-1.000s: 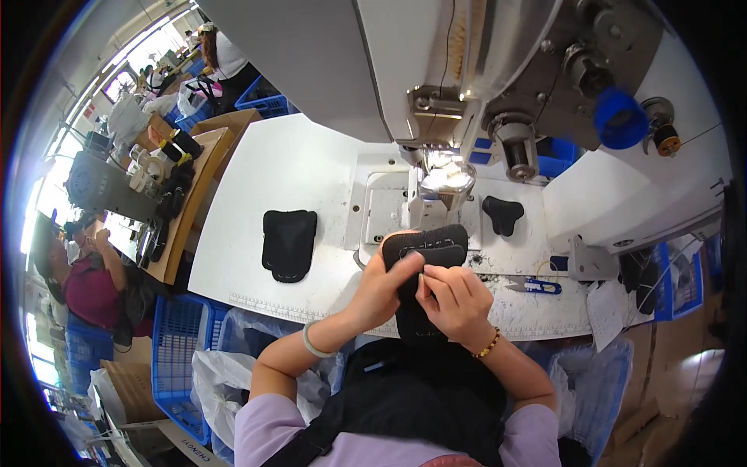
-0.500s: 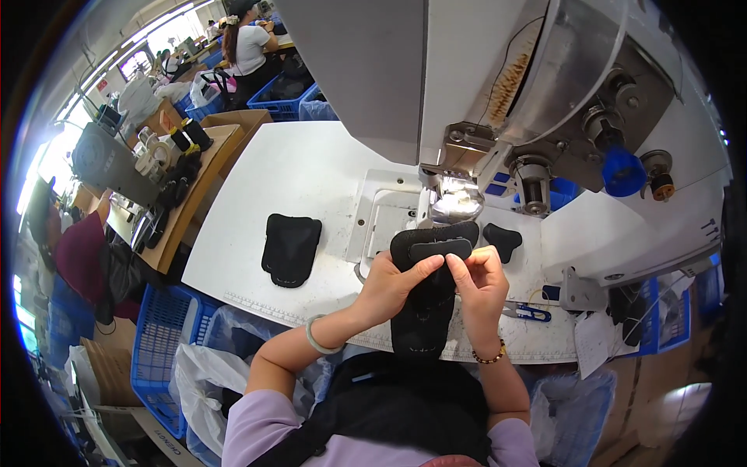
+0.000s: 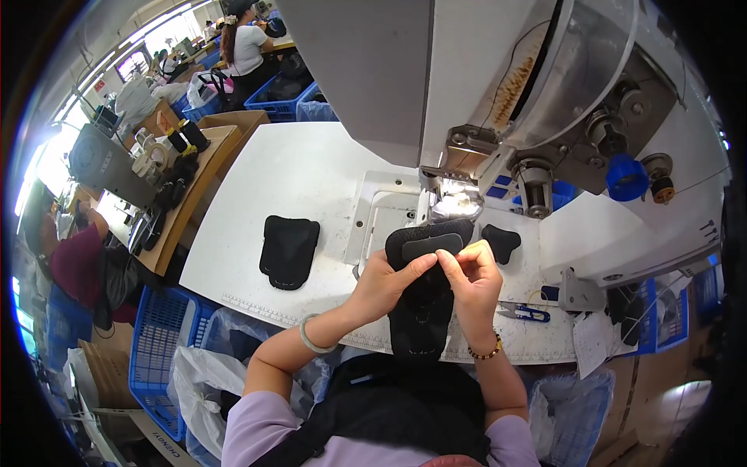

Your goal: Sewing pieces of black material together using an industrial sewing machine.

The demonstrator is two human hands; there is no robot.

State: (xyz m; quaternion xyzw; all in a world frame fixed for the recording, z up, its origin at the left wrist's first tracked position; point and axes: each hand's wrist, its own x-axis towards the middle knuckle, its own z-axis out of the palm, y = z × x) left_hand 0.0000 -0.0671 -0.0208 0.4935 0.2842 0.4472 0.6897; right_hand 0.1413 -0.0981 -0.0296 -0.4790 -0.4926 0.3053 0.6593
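Between both hands is a long black padded fabric piece (image 3: 420,333), its lower end hanging over the table's front edge. A small dark grey oblong patch (image 3: 430,247) lies across its upper part. My left hand (image 3: 383,284) grips the fabric piece from the left, thumb pressed just under the patch. With thumb and bent fingers closed, my right hand (image 3: 473,279) pinches the patch and fabric at the lower right edge. Fingers behind the fabric are hidden. Another black padded piece (image 3: 290,251) lies flat to the left; a smaller black piece (image 3: 500,243) sits right of my hands.
Just beyond my hands stands a sewing machine (image 3: 459,175) with its lit needle area. Blue-handled thread snips (image 3: 525,314) rest on the white table (image 3: 257,175) at right. A blue crate (image 3: 159,362) stands at lower left. Other people sit at tables farther off.
The fabric piece and both hands have shifted slightly left. My right thumb has moved a little along the patch's lower edge; the patch now tilts up more to the right.
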